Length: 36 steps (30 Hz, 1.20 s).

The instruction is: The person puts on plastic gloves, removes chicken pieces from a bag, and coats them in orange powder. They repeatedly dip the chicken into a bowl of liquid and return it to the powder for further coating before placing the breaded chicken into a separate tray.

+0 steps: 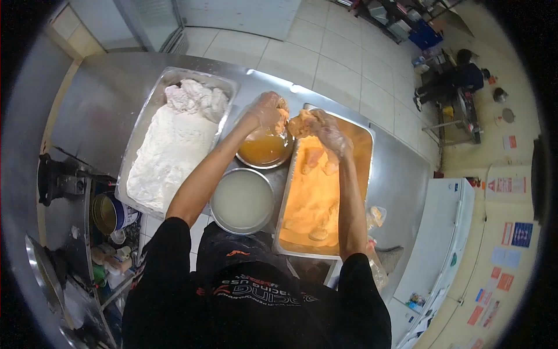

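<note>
My right hand (pixel 330 135), in a clear plastic glove, is closed around a crumb-coated piece of meat (pixel 303 124) over the far end of a metal tray of orange breadcrumbs (pixel 308 209). Several pieces, partly covered, lie in the crumbs. My left hand (pixel 265 109), gloved too, is held over a steel bowl of yellow-orange liquid (pixel 261 152). Its fingers are curled, with orange crumbs (pixel 283 118) on them; I cannot tell what they hold. Nearer to me stands a bowl of cloudy whitish liquid (pixel 242 200).
On the left, a metal tray of white flour (pixel 160 154) has floured meat pieces (pixel 197 100) at its far end. Everything stands on a steel table (pixel 87 116). Plastic bags (pixel 376 218) lie right of the crumbs. A person (pixel 456 78) works at a far bench; a white freezer (pixel 436 232) stands at right.
</note>
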Available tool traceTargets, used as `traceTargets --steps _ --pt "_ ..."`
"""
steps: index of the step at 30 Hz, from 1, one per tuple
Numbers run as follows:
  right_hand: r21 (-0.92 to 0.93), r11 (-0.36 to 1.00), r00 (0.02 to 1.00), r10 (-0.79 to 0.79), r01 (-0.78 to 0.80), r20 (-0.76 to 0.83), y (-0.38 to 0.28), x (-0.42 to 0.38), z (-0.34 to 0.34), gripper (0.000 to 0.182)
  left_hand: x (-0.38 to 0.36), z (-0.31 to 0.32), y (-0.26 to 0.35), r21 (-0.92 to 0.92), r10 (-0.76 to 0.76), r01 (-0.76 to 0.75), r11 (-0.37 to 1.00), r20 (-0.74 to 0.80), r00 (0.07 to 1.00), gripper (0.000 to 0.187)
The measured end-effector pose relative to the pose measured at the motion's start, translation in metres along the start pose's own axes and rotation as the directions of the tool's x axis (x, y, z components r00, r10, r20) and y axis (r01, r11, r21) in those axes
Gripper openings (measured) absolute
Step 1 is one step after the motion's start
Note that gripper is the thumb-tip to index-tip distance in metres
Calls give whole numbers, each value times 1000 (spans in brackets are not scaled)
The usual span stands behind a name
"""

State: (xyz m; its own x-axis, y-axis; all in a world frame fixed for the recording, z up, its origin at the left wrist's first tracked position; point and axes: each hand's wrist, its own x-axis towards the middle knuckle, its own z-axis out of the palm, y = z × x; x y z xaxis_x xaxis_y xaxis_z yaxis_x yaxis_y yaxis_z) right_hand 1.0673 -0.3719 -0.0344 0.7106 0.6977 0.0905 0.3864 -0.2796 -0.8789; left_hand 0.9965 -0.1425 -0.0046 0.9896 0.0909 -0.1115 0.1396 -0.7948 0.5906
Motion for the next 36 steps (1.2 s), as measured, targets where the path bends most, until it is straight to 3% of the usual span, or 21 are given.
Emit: traceTargets --steps 1,3,6,9,11,12,13,15,17,20,22,23,25,26,28,29,31,32,33,35,36 --pt "3 1000 1000 -3 3 15 6 16 15 31 7 9 -24 -19 51 -50 999 52 997 23" --pt "-474 881 991 67 -7 111 10 36 47 31 27 42 -77 -46 97 -92 995 104 990 25" --pt "-491 870 951 194 -53 241 26 50 80 27 49 94 -150 -152 -95 124 981 182 979 31" --pt "-517 854 926 237 -55 293 43 51 107 24 32 106 -166 -271 -149 192 943 174 974 33" --pt "-484 859 886 345 -166 310 52 57 120 24 12 100 -156 165 -3 -6 986 52 999 10" --pt "-640 762 878 370 -101 303 63 59 127 23 10 110 -164 -48 -81 84 995 56 995 10" --pt "-772 636 872 393 -29 291 74 61 131 24 9 120 -169 -49 -79 82 995 57 995 10" --pt "-777 627 900 374 -65 226 64 57 134 24 4 127 -166 227 -60 73 971 -64 996 11" --pt "-779 619 923 349 -99 160 76 56 141 25 -7 135 -162 113 -129 143 983 -122 984 12" --pt "-834 534 949 312 -137 43 118 58 152 24 -13 150 -161 -14 -71 70 997 -269 961 12" --pt "-934 248 894 306 256 327 96 55 149 25 -18 125 -141 -16 -104 103 995 -222 970 14" --pt "-935 247 896 301 256 325 95 54 147 25 -19 119 -136 -16 -142 141 990 -165 976 16" --pt "-671 732 980 197 -118 43 92 55 145 20 -25 107 -125 -48 -130 123 991 -202 971 21" --pt "-670 734 982 185 -107 46 73 52 144 20 -25 102 -122 -82 -122 105 991 -238 964 25" --pt "-214 926 947 322 -311 18 14 38 133 17 -32 52 -85 -62 -160 152 986 -162 974 28" --pt "-217 927 948 319 -307 20 8 38 129 17 -37 38 -70 -40 -193 191 981 -64 979 30" --pt "88 895 899 437 -436 8 1 28 121 16 -35 38 -72 -24 -88 86 996 -77 993 25" --pt "216 883 891 444 -417 -93 -17 22 118 19 -32 31 -68 -103 -68 46 994 -224 972 19" --pt "216 884 891 443 -415 -99 -6 24 114 19 -31 28 -63 -179 -63 -3 984 -361 930 15" --pt "-210 960 977 155 -183 -143 24 20 104 19 -31 17 -47 -89 0 -40 995 -409 913 13" --pt "237 902 920 386 -360 -71 -6 7 88 19 -30 11 -37 3 61 -68 998 -458 887 13"
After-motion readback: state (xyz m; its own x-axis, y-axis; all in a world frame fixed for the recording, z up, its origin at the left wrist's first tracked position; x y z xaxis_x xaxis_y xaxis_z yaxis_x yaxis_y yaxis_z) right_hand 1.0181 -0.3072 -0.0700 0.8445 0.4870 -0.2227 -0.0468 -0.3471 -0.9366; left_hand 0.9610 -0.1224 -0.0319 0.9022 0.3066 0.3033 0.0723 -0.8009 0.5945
